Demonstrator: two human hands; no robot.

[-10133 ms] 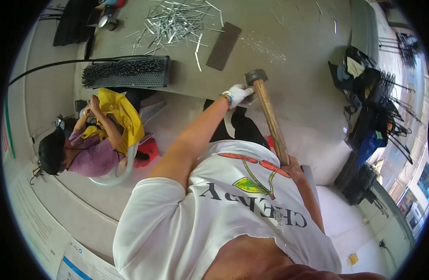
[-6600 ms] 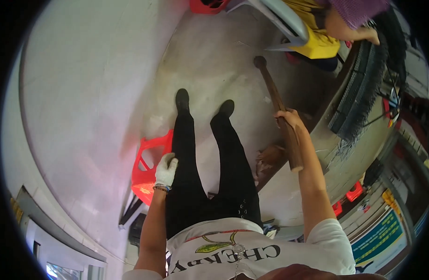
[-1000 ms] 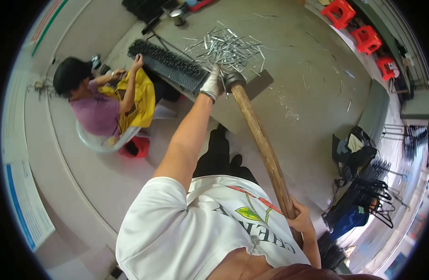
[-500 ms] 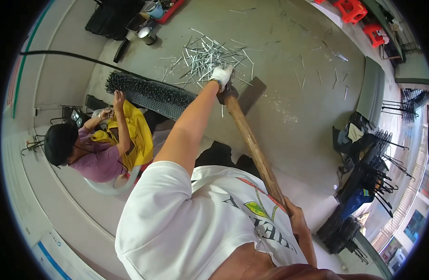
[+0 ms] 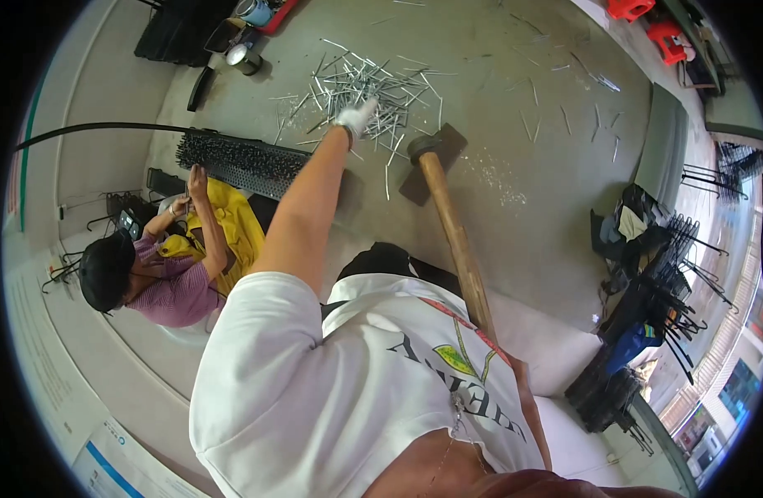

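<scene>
My left hand [image 5: 356, 118], in a white glove, reaches over a loose pile of thin silvery metal rods [image 5: 348, 79] on the floor. One finger or the thumb stretches out toward the rods; the other fingers are hard to make out, and nothing shows in the hand. A sledgehammer [image 5: 449, 216] with a long wooden handle slants up toward me, its dark head over a flat dark metal block [image 5: 415, 184]. The handle's near end passes behind my white shirt, where my right hand is mostly hidden; my right forearm [image 5: 533, 407] shows beside it.
To my left a seated person [image 5: 178, 278] works with both hands beside a long black rack [image 5: 240, 166] of bristling dark pieces. A metal can [image 5: 244, 60] stands beyond. Stray rods lie across the floor. At right are black hooks [image 5: 676, 307] and red stools [image 5: 665, 41].
My left hand has moved left, away from the hammer head and over the rod pile. The hammer head now shows uncovered above the block. My right hand has slipped behind my shirt.
</scene>
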